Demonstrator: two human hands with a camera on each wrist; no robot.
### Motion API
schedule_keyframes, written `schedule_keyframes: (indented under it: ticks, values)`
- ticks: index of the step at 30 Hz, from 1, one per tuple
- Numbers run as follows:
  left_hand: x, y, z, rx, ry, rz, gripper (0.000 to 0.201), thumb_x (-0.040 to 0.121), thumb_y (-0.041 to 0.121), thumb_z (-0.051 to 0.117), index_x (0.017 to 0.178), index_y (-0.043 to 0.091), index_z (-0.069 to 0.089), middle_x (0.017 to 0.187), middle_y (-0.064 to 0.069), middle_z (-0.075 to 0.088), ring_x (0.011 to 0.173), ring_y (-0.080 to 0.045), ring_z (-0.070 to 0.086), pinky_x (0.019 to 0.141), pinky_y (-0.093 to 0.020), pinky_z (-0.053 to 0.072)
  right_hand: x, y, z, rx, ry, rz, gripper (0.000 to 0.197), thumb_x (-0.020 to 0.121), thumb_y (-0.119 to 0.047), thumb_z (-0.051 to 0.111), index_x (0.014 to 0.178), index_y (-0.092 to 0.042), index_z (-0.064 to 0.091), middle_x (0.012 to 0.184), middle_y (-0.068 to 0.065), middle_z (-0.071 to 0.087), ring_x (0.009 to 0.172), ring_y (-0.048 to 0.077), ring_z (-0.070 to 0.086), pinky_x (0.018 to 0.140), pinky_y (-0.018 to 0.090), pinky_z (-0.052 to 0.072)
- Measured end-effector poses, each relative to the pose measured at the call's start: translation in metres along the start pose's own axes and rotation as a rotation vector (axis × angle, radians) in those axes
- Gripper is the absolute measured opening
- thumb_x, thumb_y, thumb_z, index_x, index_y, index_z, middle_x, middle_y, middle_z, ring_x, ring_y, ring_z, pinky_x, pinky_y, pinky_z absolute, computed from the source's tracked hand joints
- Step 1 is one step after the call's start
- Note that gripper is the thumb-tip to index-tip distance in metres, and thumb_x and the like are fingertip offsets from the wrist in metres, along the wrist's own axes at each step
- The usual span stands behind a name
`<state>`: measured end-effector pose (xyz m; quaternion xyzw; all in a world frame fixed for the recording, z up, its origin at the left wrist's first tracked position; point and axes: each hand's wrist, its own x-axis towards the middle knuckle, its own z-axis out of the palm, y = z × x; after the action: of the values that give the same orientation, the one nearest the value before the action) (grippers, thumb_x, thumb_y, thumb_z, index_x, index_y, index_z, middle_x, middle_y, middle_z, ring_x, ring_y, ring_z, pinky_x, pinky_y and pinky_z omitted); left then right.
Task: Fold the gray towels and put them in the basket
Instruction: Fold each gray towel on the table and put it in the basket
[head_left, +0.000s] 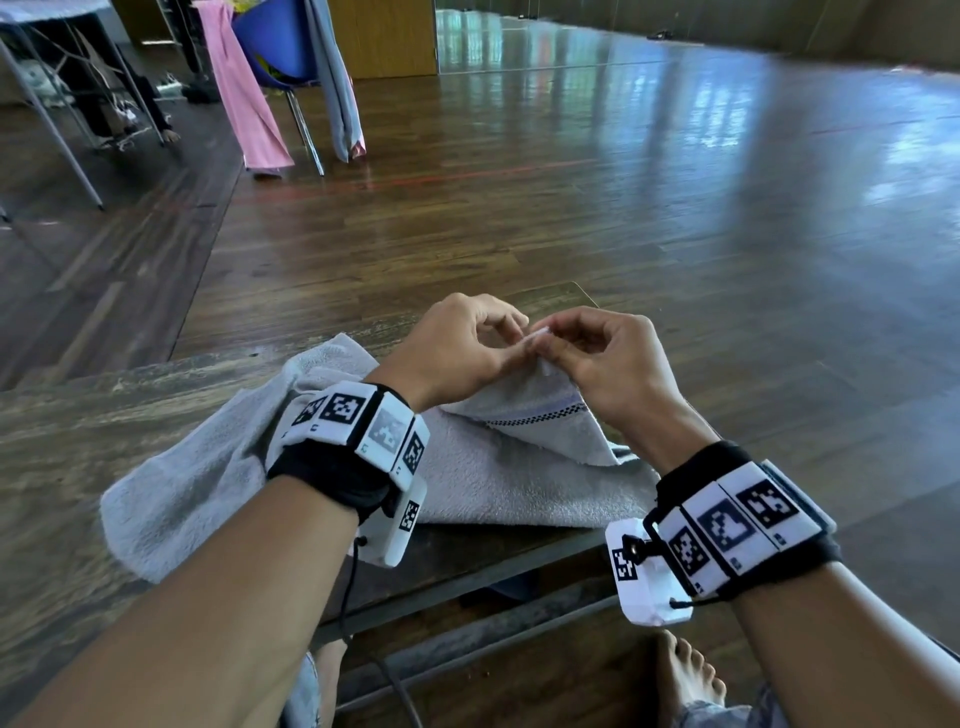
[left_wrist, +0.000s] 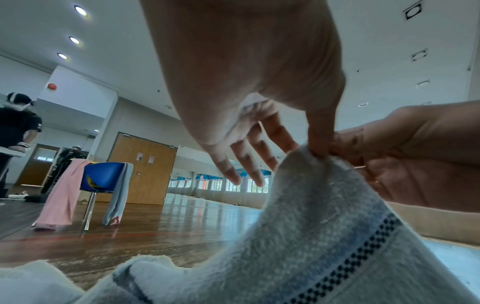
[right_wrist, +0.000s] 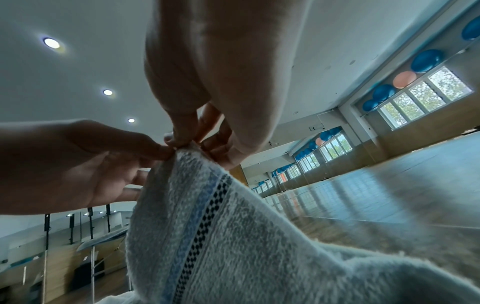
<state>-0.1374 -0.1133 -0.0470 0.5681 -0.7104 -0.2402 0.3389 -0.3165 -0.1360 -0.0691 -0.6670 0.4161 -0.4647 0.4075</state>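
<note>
A gray towel with a blue and black checked stripe lies rumpled on the wooden table. One corner of it is lifted above the table's far edge. My left hand and right hand meet there, and both pinch that corner between thumb and fingertips. In the left wrist view my left hand nips the towel tip, with its other fingers spread. In the right wrist view my right hand pinches the same tip of the towel. No basket is in view.
A blue chair stands on the floor at the far left, draped with a pink cloth and a gray-blue cloth. A folding table's legs are beyond it. Two people stand far off. My bare foot rests under the table.
</note>
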Motion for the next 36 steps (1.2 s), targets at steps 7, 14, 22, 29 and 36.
schedule_keyframes:
  ticks: [7,14,22,29,36]
  values:
    - [-0.007,-0.005,-0.008,0.096,-0.108,0.019,0.025,0.088,0.039,0.073,0.085,0.015,0.080,0.082,0.001,0.076,0.080,-0.012,0.069,0.078,-0.033,0.051,0.000,-0.004,-0.012,-0.083,-0.064,-0.034,0.014,0.088,-0.011,0.077,0.083,-0.024,0.077,0.082,-0.004,0.076,0.076,0.007,0.067,0.077,0.029,0.058]
    - [-0.010,-0.026,-0.025,0.291,-0.057,0.034,0.017,0.086,0.024,0.076,0.088,0.008,0.080,0.092,-0.003,0.074,0.086,-0.018,0.065,0.084,-0.033,0.048,0.013,0.006,-0.039,-0.124,0.194,0.008,0.019,0.091,-0.019,0.074,0.078,-0.031,0.073,0.080,-0.009,0.071,0.076,0.008,0.062,0.073,0.028,0.055]
    - [-0.014,-0.050,-0.030,0.364,0.110,0.071,0.012,0.084,0.018,0.074,0.088,0.007,0.077,0.094,-0.003,0.073,0.087,-0.020,0.066,0.084,-0.035,0.050,0.020,0.017,-0.054,-0.096,0.335,0.108,0.019,0.093,-0.020,0.072,0.076,-0.030,0.073,0.076,-0.014,0.070,0.072,0.002,0.062,0.074,0.027,0.056]
    - [-0.017,-0.063,-0.027,0.394,0.134,0.052,0.013,0.078,0.017,0.074,0.085,0.007,0.077,0.087,-0.002,0.071,0.077,-0.018,0.064,0.071,-0.033,0.051,0.021,0.021,-0.054,-0.097,0.430,0.128,0.021,0.092,-0.022,0.072,0.073,-0.030,0.072,0.067,-0.019,0.064,0.059,-0.011,0.057,0.060,0.008,0.046]
    - [-0.018,-0.083,-0.034,0.450,0.157,-0.041,0.013,0.077,0.019,0.074,0.085,0.009,0.074,0.084,-0.002,0.066,0.075,-0.017,0.057,0.067,-0.026,0.039,0.023,0.023,-0.063,-0.043,0.506,0.189,0.017,0.093,-0.022,0.069,0.077,-0.026,0.072,0.074,-0.009,0.067,0.068,0.008,0.060,0.075,0.034,0.058]
